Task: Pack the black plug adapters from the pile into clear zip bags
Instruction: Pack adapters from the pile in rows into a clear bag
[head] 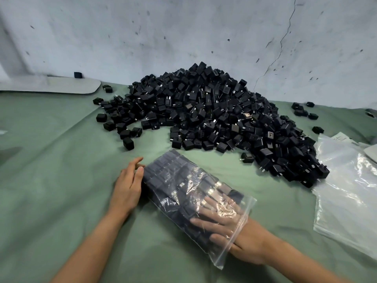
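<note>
**One part-filled bag between two flat hands**

A pale, flat board with a rounded corner (61,84) lies at the far left of the table (51,180), which is covered in smooth, faintly creased green cloth. One lone adapter (78,75) sits on the board.

The left hand (128,186) rests against the left side of the single zip bag (175,180), its fingers straight and grasping nothing. The bag is clear, glossy and crinkled. It lies flat near the front edge of the table, packed with rows of black cube-shaped adapters, too many to count.

The right hand (222,219) is inside the bag's open mouth, fingers spread flat over the adapters and clasping nothing.

Behind, one big pile (214,119) of matte black adapters slopes against the stained, cracked grey wall (183,33), with strays around its edges.

At the far right lies a stack of empty clear bags (346,190); their number cannot be told.
</note>
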Available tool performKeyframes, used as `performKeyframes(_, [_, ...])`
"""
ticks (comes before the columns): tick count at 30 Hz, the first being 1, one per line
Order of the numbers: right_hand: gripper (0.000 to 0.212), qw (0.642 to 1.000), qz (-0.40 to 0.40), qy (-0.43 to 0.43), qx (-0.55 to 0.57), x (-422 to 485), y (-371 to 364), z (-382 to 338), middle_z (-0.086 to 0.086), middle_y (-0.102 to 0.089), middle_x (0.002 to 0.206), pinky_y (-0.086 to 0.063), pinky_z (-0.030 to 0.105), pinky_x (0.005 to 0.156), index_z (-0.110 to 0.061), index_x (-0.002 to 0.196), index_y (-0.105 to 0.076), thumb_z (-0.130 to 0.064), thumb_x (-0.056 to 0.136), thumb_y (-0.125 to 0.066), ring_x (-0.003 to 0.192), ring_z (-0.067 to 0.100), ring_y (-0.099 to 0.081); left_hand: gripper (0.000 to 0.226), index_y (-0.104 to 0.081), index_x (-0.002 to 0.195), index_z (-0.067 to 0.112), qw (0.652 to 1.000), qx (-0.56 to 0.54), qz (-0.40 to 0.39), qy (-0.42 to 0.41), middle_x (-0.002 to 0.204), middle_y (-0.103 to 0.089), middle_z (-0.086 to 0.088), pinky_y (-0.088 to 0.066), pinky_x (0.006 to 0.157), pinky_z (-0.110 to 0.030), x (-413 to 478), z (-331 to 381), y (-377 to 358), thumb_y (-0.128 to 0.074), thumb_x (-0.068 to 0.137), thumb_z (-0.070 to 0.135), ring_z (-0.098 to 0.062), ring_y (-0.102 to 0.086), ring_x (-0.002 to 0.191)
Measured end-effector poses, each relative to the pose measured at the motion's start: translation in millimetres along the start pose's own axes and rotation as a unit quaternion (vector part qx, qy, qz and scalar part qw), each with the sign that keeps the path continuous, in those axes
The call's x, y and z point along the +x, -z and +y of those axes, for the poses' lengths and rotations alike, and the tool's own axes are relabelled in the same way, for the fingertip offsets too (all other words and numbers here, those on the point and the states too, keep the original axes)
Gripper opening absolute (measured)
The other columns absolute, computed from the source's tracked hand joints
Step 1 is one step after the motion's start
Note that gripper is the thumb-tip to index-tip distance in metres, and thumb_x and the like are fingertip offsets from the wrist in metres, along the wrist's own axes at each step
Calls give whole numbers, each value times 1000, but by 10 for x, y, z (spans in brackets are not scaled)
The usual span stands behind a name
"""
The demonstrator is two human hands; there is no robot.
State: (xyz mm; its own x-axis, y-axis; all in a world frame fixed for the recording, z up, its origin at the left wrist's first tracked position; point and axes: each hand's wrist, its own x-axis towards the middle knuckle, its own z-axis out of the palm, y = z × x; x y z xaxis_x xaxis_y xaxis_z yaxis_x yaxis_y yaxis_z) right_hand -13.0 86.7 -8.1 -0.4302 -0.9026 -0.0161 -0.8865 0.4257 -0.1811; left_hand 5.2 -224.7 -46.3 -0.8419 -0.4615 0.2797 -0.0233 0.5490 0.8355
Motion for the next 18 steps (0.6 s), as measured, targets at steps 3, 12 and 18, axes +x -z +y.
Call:
performKeyframes(3, [42,1000,-7,5,22,99,34,18,-32,7,152,32,22,105,-56,143,-15,-45,103,-21,140,-3,21,46,-58,123,27,1000,-11,-7,3,114,-65,1,-42,99,-42,1,-4,14,-30,92,46,-19,-57,109])
performKeyframes(12, [46,1000,-14,20,-11,426,14,8,-19,-5,157,20,35,115,-51,145,-7,-52,99,-4,144,4,16,44,-65,115,17,1000,-15,-15,-10,112,-67,3,-43,97,-38,15,18,20,-33,93,38,-16,-59,106])
performKeyframes(18, [49,999,-15,14,-24,659,-69,-8,-19,-4,156,21,36,114,-44,146,-4,-52,97,-5,144,7,19,45,-65,115,15,1000,-23,-19,-3,112,-67,2,-43,98,-39,12,49,28,-33,91,35,-15,-58,107])
